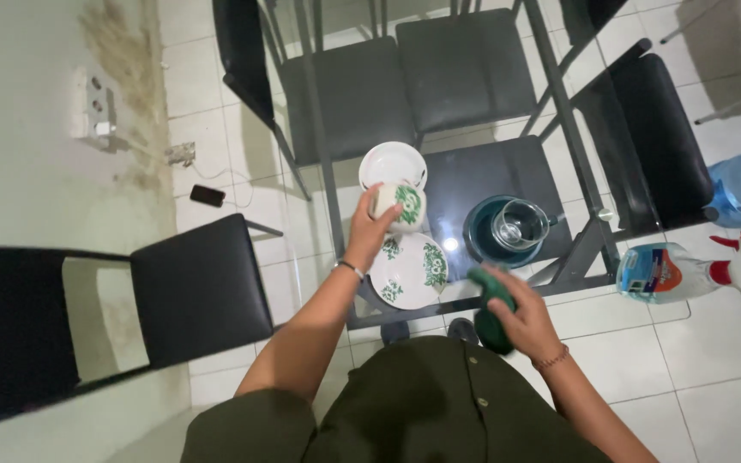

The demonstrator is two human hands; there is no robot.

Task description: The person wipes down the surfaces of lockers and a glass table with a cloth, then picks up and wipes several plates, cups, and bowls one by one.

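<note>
Premises: a domestic dining area. A glass-topped table (pixel 559 283) on a grey metal frame is ringed by black padded chairs (pixel 199 291). Tableware stands on the glass: a white plate (pixel 393 163), a green-patterned plate (pixel 412 273) and a clear glass (pixel 519 225). The floor is white tile (pixel 713 377). A wall socket (pixel 94 107) sits on a stained wall, and a household spray bottle (pixel 688 270) lies at the table's edge.

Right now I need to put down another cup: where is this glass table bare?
Bare glass lies between the glass tumbler on its dark saucer and the spray bottle. Crowded: the white plate, the patterned cup in the left hand and the patterned plate nearly touch. The right hand holds a green cloth at the near edge.
</note>
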